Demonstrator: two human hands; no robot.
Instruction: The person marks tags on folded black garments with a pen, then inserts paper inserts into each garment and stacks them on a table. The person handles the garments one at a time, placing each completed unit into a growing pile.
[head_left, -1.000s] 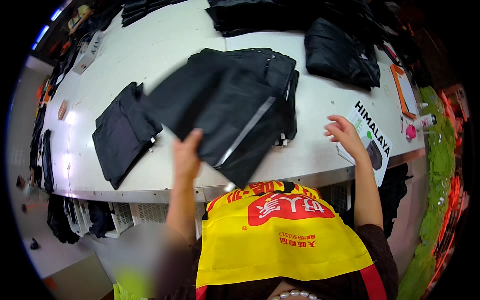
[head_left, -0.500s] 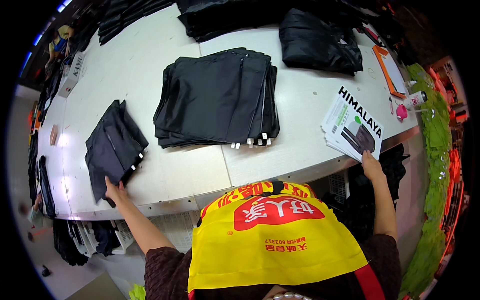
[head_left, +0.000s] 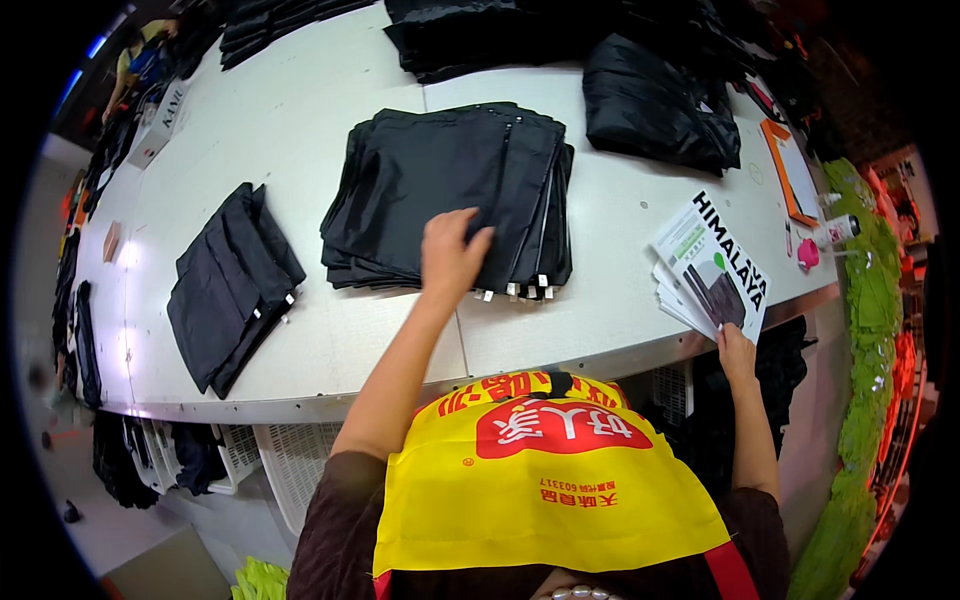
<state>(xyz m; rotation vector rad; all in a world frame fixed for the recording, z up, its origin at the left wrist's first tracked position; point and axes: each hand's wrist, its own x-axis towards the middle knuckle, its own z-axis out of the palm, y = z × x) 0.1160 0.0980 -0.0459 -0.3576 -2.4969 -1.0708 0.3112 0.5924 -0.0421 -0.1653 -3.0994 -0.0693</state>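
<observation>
My left hand (head_left: 452, 258) is over the near part of a stack of folded black cloth pieces (head_left: 430, 160) in the middle of the table. Its thumb stands apart from the fingers, and nothing shows in its grasp. Small white tags stick out along the stack's near edge. Farther left, a smaller folded black cloth pile (head_left: 225, 285) lies on the table by itself. At the right, my right hand (head_left: 737, 352) pinches the near edge of a white printed sheet (head_left: 700, 245) with a picture of a dark garment. More such sheets are fanned out underneath it.
A white table (head_left: 270, 130) spans the view. More black cloth (head_left: 480, 40) lies at the back, beside a black bundle (head_left: 655, 105). An orange-edged clipboard (head_left: 790, 170), a white bottle (head_left: 838, 232) and a pink item (head_left: 808, 254) are at the right. Another person (head_left: 140, 65) is far left.
My left hand has left the smaller black pile and moved right onto the middle stack. My right hand stays at the sheets, the top one now shifted against those below.
</observation>
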